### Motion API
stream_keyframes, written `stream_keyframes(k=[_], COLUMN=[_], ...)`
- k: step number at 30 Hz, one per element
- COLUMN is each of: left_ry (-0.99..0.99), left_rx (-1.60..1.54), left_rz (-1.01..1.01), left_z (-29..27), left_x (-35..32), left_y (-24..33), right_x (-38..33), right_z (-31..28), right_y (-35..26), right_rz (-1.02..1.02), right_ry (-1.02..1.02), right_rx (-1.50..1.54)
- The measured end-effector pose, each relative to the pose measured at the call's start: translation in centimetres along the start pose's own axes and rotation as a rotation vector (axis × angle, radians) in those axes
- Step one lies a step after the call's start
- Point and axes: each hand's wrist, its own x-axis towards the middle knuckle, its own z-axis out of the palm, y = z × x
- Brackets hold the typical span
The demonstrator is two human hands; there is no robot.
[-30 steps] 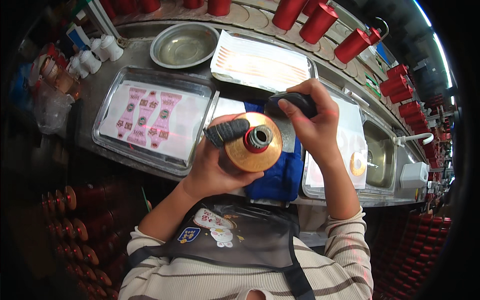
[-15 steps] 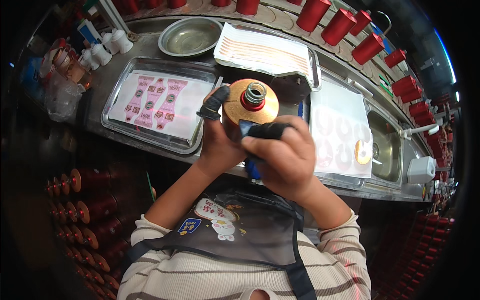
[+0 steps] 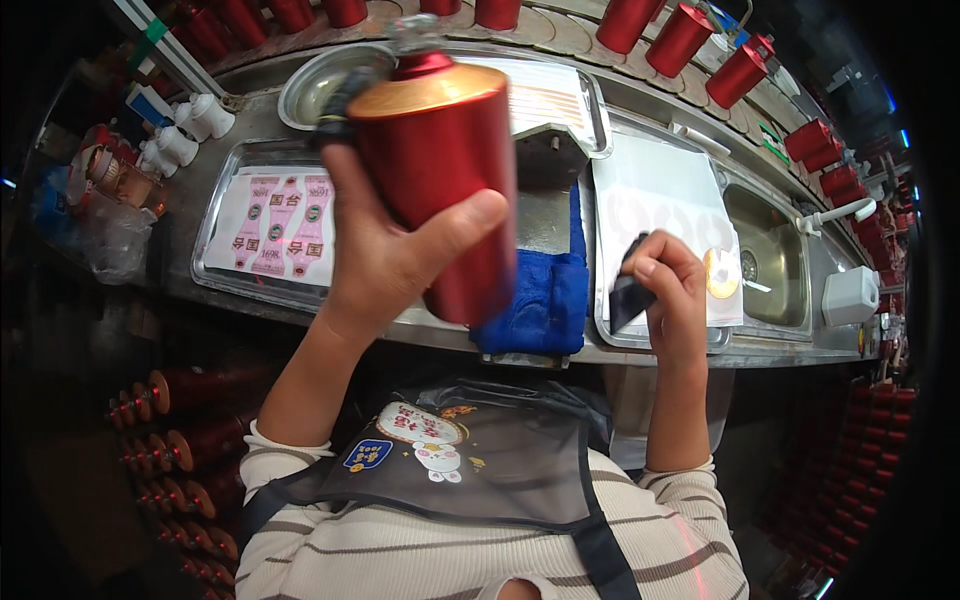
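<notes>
My left hand [image 3: 385, 245] grips a red bottle [image 3: 450, 160] with a gold shoulder and a glass neck, raised above the counter and slightly smeared by motion. A dark covering wraps a left fingertip. To the right, my right hand [image 3: 672, 285] is closed around a dark, flat, wedge-shaped piece [image 3: 630, 297], apart from the bottle. Just below the bottle is a metal holder padded with blue cloth [image 3: 530, 305]. Beside my right hand, a white label sheet [image 3: 655, 170] lies on a tray and carries a gold ring-shaped label [image 3: 722, 273].
A metal tray [image 3: 222, 270] at left holds pink label sheets [image 3: 290, 225]. Behind it stand a metal bowl [image 3: 305, 95] and white bottles [image 3: 205, 115]. At right are a sink [image 3: 765, 255] and a white jug [image 3: 850, 297]. More red bottles [image 3: 680, 40] line the conveyor behind.
My left hand has lifted and tilted the bottle up, exposing its red side. My right hand has drawn away from it to the right with the dark piece. The blue-padded holder is uncovered.
</notes>
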Motion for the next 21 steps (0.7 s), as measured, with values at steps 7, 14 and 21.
stream_keyframes(k=[7, 14, 21], left_ry=[-0.165, -0.177, -0.138], left_rx=[-0.009, 0.129, 0.182], left_rz=[-0.460, -0.498, -0.488], left_z=[4.5, 4.7, 6.0], left_x=[-2.1, -0.4, -0.9], left_y=[-6.8, -8.9, -9.2], right_x=[-4.7, -3.5, -3.3], right_z=[1.9, 1.5, 0.0], right_y=[2.6, 5.6, 6.1], right_rz=[0.125, 0.147, 0.151], right_ry=[-0.124, -0.143, -0.169], right_rx=[-0.377, -0.335, -0.366])
